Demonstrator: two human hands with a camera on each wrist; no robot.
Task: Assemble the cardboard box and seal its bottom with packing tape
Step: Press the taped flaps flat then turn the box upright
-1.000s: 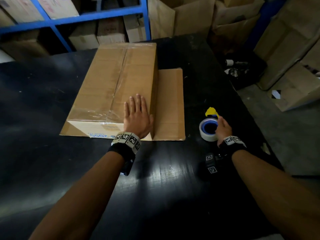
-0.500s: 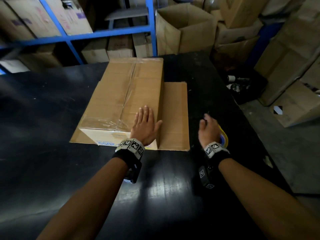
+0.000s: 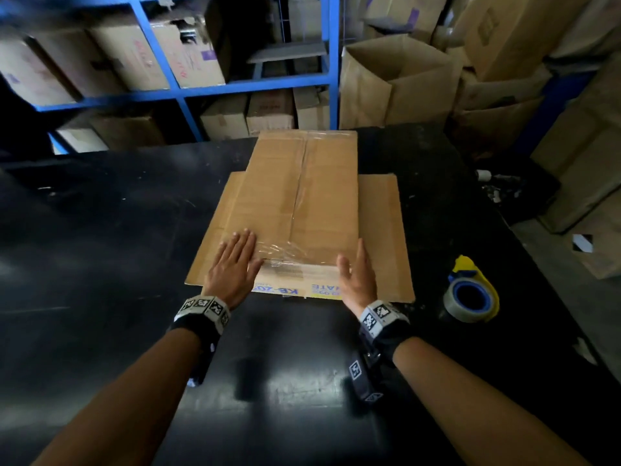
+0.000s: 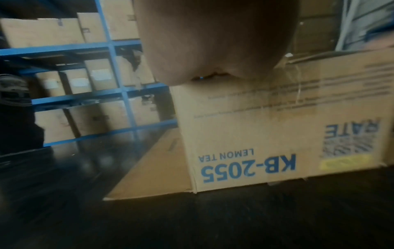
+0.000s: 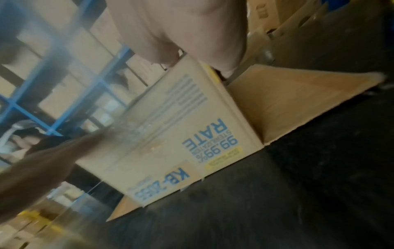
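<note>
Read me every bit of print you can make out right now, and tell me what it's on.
All on the near side of the cardboard box, printed upside down:
"KB-2055"
"LEMON TEA"
"99.99% ... RATE", small word between blurred
Yellow label: unreadable
Fine print lines above: too blurred
Shelf cartons: markings illegible

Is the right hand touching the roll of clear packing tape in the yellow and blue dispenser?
Apart. The head view shows the right hand against the brown cardboard box, with bare black table between it and the tape dispenser.
</note>
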